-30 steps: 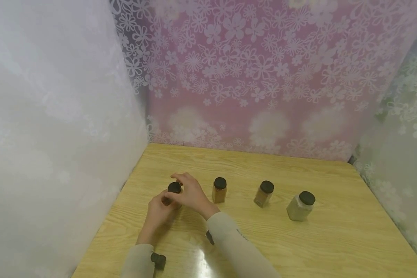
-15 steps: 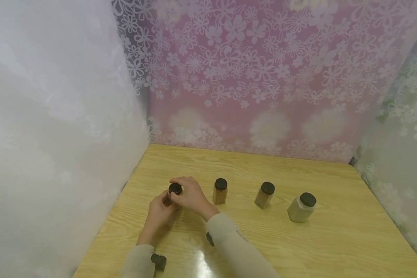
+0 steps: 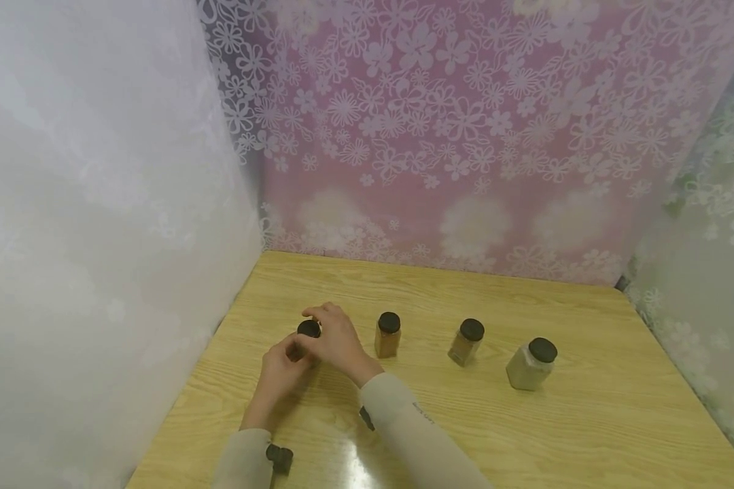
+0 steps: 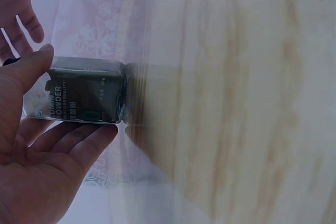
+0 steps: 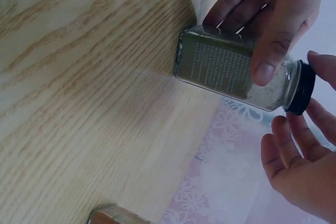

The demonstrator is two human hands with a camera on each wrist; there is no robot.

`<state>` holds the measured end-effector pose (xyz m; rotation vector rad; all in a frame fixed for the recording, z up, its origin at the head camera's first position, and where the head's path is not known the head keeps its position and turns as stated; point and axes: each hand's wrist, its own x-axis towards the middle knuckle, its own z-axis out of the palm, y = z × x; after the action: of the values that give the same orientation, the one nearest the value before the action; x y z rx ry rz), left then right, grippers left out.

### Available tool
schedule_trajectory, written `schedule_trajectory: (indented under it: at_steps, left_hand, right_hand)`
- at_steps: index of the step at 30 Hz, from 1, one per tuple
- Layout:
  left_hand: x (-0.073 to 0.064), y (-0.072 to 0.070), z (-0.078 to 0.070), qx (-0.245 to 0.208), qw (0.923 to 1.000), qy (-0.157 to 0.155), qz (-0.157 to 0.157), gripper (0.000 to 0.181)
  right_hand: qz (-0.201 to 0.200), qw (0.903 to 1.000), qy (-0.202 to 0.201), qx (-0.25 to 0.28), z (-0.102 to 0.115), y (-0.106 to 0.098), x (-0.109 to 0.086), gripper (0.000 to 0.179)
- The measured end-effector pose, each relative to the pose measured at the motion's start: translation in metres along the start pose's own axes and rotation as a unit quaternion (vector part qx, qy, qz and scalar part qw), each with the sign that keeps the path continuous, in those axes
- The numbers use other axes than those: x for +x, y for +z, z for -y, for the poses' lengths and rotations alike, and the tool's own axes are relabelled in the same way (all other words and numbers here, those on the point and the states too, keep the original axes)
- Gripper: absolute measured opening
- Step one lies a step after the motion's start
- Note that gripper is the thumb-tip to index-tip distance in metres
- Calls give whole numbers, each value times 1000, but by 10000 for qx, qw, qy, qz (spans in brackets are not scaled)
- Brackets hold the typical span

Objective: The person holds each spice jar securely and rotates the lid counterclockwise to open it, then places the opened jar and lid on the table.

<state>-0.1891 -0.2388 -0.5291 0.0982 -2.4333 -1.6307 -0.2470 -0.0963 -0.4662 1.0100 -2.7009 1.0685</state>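
A clear glass spice jar (image 4: 86, 98) with a label reading POWDER stands upright at the table's left side. My left hand (image 3: 281, 373) grips its body, thumb on one face and fingers on the other. At the top, my right hand (image 3: 339, 343) holds the black lid (image 5: 303, 88) between thumb and fingers. In the right wrist view the lid sits on the jar's neck, with the right thumb at its upper edge and a fingertip at its lower edge. Powder fills most of the jar, leaving a paler space below the neck.
Three more black-lidded jars stand to the right on the wooden table (image 3: 440, 435): an orange-brown one (image 3: 388, 336), a brown one (image 3: 467, 341) and a wider greyish one (image 3: 531, 364). A white sheet (image 3: 98, 204) borders the left side; a pink floral curtain (image 3: 404, 136) hangs behind.
The right hand's fingers closed in around the lid, then swung back outward and spread slightly. The left hand and the jar have stayed in place.
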Motion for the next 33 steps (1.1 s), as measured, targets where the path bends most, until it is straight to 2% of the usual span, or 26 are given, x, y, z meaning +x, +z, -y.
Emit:
schedule_trajectory:
  at_steps: [7, 16, 26, 33]
  left_hand:
    - [0, 0, 4, 50, 9999, 135, -16, 45]
    - [1, 0, 2, 99, 9997, 224, -21, 43]
    - [-1, -1, 1, 9, 9999, 1, 105, 45]
    - [-2, -1, 0, 33, 9999, -43, 101, 47]
  right_hand:
    - [177, 9997, -26, 137, 0, -2, 0, 45]
    - [380, 9989, -169, 238, -1, -6, 0, 45]
    - [428, 9986, -220, 215, -1, -5, 0, 39]
    - [331, 9990, 207, -231, -1, -4, 0, 56]
